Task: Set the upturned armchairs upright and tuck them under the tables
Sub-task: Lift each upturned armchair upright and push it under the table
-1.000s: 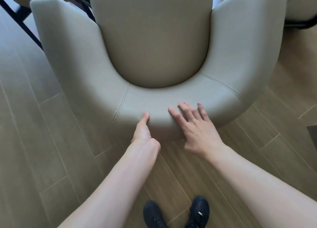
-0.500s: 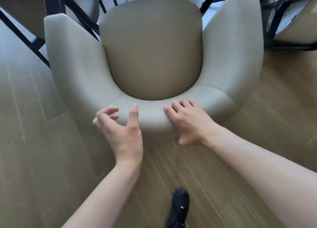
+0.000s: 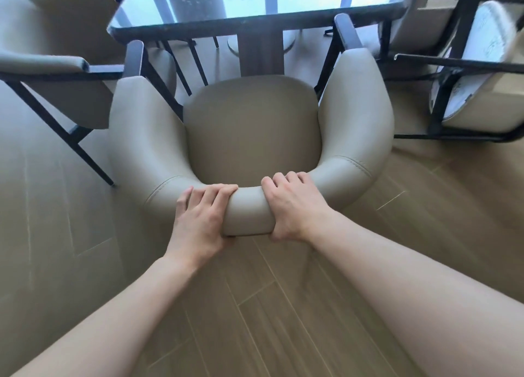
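Armchair (image 3: 252, 127) is what we have in hand: it stands upright on the wooden floor (image 3: 283, 320), its seat facing the glass-topped table (image 3: 255, 11), its front just short of the table's edge and its curved backrest towards us. What has changed is our hold. A second ago our right hand lay flat on the back with the fingers straight and our left barely touched it; half a second ago the left hovered with fingers spread. Now our left hand (image 3: 201, 218) and our right hand (image 3: 292, 206) both curl over the top of the backrest, fingers hooked on the inner side, clamping the padded rim close together near its middle. The table has also come into sight ahead, so we have lifted our gaze or the chair has moved closer to it.

We judge that the righting of this chair is done and that the tucking-in step is under way: with a firm two-handed grip we can push it straight forward between the table's dark legs (image 3: 158, 73). To our right another armchair (image 3: 476, 73) lies tipped on its side, its underside showing, so more work remains.
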A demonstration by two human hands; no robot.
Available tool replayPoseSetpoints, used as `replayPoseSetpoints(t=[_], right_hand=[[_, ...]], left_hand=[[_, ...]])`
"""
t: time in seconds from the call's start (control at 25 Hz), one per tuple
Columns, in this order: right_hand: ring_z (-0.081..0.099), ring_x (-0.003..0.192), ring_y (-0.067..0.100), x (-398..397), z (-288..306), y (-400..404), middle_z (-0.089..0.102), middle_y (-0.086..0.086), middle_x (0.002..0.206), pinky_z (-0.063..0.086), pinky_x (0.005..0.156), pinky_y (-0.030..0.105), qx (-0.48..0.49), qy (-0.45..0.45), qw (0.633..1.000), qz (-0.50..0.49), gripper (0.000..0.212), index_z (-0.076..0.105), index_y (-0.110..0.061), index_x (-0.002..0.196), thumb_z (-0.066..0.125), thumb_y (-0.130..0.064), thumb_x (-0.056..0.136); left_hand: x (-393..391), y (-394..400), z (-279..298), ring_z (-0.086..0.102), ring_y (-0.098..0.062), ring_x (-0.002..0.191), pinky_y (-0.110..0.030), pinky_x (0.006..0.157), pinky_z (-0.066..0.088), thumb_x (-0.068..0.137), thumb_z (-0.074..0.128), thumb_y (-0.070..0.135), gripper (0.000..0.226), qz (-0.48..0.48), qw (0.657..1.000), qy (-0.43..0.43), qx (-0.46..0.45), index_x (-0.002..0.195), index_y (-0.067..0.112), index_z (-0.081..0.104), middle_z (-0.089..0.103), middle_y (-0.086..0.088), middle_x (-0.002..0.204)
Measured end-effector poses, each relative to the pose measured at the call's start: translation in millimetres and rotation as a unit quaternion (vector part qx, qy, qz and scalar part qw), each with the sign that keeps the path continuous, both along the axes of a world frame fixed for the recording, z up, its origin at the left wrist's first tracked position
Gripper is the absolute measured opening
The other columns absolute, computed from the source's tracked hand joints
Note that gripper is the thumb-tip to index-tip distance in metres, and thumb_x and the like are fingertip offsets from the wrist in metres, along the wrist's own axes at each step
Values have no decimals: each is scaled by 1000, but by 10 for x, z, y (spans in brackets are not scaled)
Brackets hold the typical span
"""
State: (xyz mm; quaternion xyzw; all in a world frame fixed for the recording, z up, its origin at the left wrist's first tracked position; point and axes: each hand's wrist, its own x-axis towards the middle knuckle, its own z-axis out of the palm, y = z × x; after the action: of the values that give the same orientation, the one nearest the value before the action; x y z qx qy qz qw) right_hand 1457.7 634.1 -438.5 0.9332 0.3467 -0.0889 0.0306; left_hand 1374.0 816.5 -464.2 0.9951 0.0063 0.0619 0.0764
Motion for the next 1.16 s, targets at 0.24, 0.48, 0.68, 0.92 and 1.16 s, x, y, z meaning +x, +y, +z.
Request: replayPoseSetpoints(t=[0.24,0.48,0.68,0.92,1.16], right_hand=[[51,118,32,-10,-24,-23,48,7,125,26,114,49,-11,7,1000,7,85,36,-16,136,74,-45,65],[55,108,30,109,151,-68,51,5,119,37,99,59,-116,22,992,47,85,32,-16,134,77,-45,67],[56,89,27,-93,207,69,50,2,99,45,72,41,-124,19,992,31,61,37,-16,115,75,-29,69],[58,93,30,-417,187,291,52,3,102,38,67,42,-100,51,994,-18,59,34,-17,110,77,-23,68],[54,101,30,-191,290,200,53,2,113,40,95,52,-86,47,994,-43,64,36,-18,124,70,-30,71]], left_hand=[[121,263,94,51,-26,126,-42,107,39,53,92,33,107,-109,987,50,107,148,25,43,57,-3,140],[343,486,201,54,-25,118,-35,105,35,68,75,45,101,-174,965,148,128,155,33,26,54,6,132],[225,520,167,49,-23,111,-36,99,36,70,68,48,95,-193,959,145,152,152,37,21,49,10,124],[236,814,292,48,-21,111,-34,101,37,69,69,51,96,-255,939,162,164,150,41,17,48,13,127],[536,812,384,46,-19,105,-30,97,38,68,74,52,97,-248,943,176,134,147,43,18,47,13,120]])
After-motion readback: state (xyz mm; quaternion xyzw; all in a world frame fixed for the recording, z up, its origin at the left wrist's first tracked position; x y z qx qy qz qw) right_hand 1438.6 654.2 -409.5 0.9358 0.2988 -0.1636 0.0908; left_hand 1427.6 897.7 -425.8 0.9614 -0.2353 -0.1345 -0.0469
